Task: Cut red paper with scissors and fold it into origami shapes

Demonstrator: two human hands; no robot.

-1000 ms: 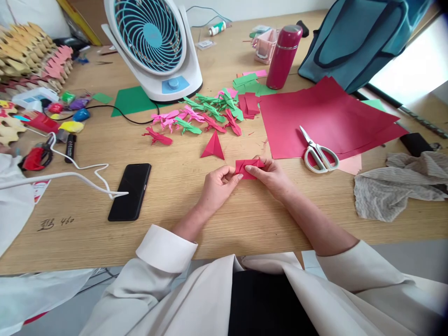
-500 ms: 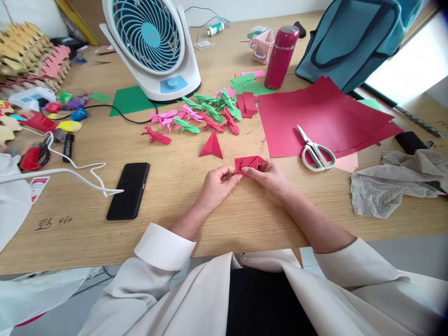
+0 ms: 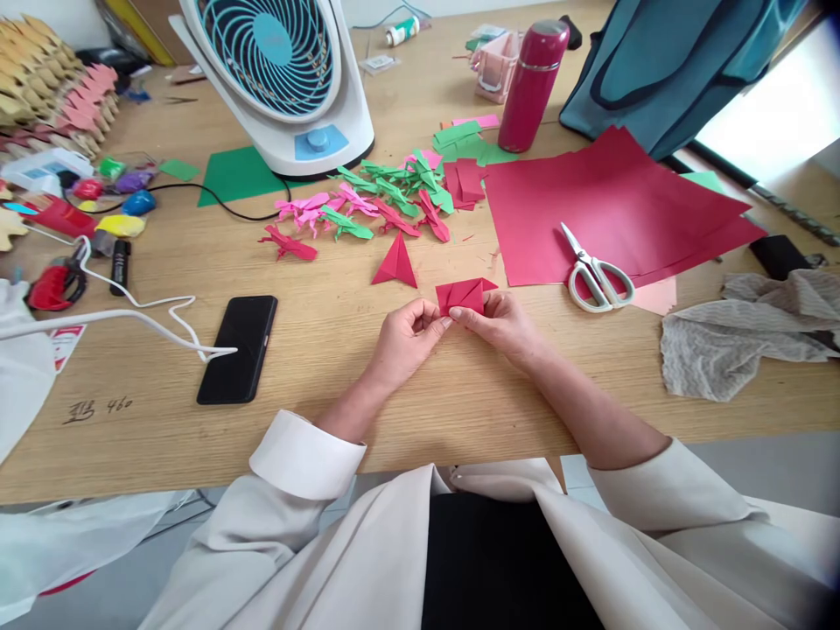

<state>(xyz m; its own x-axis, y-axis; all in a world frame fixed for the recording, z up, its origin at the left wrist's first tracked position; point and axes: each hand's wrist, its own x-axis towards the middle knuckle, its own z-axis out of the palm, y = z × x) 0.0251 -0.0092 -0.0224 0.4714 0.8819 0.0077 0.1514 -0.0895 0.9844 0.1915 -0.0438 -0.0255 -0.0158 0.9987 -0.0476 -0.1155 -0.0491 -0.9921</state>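
Between my two hands is a small piece of folded red paper (image 3: 463,294), raised toward me with crease lines and a pointed flap at its upper right. My left hand (image 3: 410,337) pinches its lower left corner between thumb and fingers. On the other side, my right hand (image 3: 504,324) grips the paper with the thumb in front and the fingers behind it. Just beyond lies a folded red paper triangle (image 3: 395,262). Farther back is a pile of small green, pink and red folded paper figures (image 3: 394,188).
White-handled scissors (image 3: 596,278) rest against large red paper sheets (image 3: 564,206) on the right. A fan (image 3: 315,144), a red flask (image 3: 533,87) and a blue bag (image 3: 630,79) stand behind. To the left lies a phone (image 3: 237,350) with a white cable; a grey cloth (image 3: 754,328) lies right.
The view has shifted slightly. Both hands stay on the folded red paper, whose front face now shows a little more, with the right fingers lower behind it.
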